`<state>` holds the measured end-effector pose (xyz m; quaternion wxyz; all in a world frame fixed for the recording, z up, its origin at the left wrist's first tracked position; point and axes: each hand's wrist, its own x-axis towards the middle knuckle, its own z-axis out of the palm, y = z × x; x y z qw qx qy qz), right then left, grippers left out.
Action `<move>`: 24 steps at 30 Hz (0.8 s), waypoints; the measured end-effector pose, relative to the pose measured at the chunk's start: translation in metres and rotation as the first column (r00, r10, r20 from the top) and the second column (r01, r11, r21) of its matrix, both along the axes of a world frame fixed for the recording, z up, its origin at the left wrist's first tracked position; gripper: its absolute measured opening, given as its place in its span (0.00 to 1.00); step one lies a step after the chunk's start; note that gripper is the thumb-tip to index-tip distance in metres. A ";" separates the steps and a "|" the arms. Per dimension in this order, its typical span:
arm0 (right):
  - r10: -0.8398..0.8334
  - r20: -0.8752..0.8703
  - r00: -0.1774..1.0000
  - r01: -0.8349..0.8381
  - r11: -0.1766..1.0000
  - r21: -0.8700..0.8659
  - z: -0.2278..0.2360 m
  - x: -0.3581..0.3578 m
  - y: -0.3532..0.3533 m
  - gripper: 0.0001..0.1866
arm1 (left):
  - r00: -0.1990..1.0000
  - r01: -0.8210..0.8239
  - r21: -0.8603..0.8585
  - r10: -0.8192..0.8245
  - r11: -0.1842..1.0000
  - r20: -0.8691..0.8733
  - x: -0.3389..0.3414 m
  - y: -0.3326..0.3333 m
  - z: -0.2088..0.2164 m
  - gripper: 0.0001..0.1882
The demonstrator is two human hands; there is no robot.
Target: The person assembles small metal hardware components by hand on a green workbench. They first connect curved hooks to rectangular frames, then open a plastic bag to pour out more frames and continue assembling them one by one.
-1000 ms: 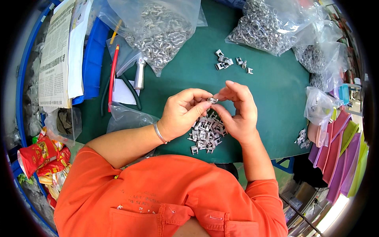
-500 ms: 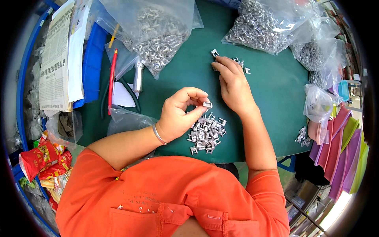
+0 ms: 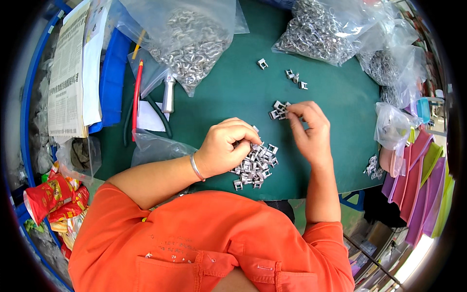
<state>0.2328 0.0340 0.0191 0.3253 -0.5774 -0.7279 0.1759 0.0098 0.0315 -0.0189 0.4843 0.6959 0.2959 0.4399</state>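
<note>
Small silver metal buckles, open rectangular frames, lie heaped in a pile (image 3: 255, 168) on the green tabletop in front of me. My left hand (image 3: 226, 147) is closed over the pile's upper left edge, thumb and forefinger pinched together. A bit of metal shows just past its fingers, but whether they grip it is hidden. Farther right, a small cluster of buckles (image 3: 278, 111) sits apart from the pile. My right hand (image 3: 311, 132) touches that cluster's right side with thumb and forefinger brought close together; what lies between the tips is too small to tell.
Loose buckles (image 3: 295, 77) and a single buckle (image 3: 262, 63) lie farther off. Clear bags of metal hooks (image 3: 194, 48) and rings (image 3: 316, 34) stand at the back. Red-handled tool (image 3: 138, 97), metal handle (image 3: 169, 95) and blue bin (image 3: 112, 78) are left; colourful strips (image 3: 413, 180) hang right.
My right hand has come nearer and right, and a cluster of buckles now lies by its fingertips. My left hand has lowered from holding up one buckle to the pile's edge.
</note>
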 end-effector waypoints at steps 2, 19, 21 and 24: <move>0.060 0.070 0.996 -0.062 0.998 0.019 -0.001 -0.011 -0.001 0.09 | 0.999 -0.050 -0.033 0.050 0.998 -0.004 0.000 -0.001 0.002 0.12; 0.115 -0.299 0.947 -0.113 0.993 0.026 0.006 -0.044 -0.019 0.10 | 0.998 -0.030 -0.194 0.040 0.981 0.043 0.000 -0.002 -0.001 0.10; 0.063 -0.246 0.967 -0.053 0.998 0.046 0.000 -0.039 -0.016 0.09 | 0.975 -0.063 -0.295 0.122 0.954 0.187 0.005 -0.004 -0.005 0.09; 0.023 -0.213 0.977 -0.040 0.996 -0.076 -0.003 -0.033 -0.015 0.09 | 0.939 -0.046 -0.437 0.188 0.898 0.289 0.003 -0.004 -0.003 0.13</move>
